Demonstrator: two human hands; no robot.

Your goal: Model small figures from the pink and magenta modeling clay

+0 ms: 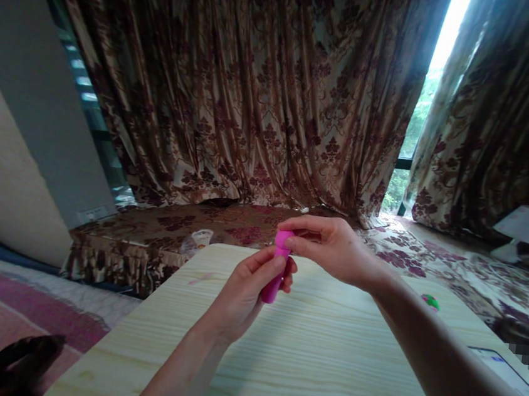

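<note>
My left hand (248, 291) is wrapped round the body of a small bright pink cylinder (276, 268), held upright above the pale wooden table (304, 360). My right hand (330, 246) comes in from the right and pinches the cylinder's top end between thumb and fingers. Both hands meet over the far middle of the table. The cylinder's middle is hidden by my left fingers.
A small green and pink object (430, 301) lies on the table at the right. A tablet or screen (504, 369) sits at the right edge. A crumpled plastic packet (197, 240) lies past the far edge. Patterned curtains (257, 90) hang behind, a white lamp (526, 230) at right.
</note>
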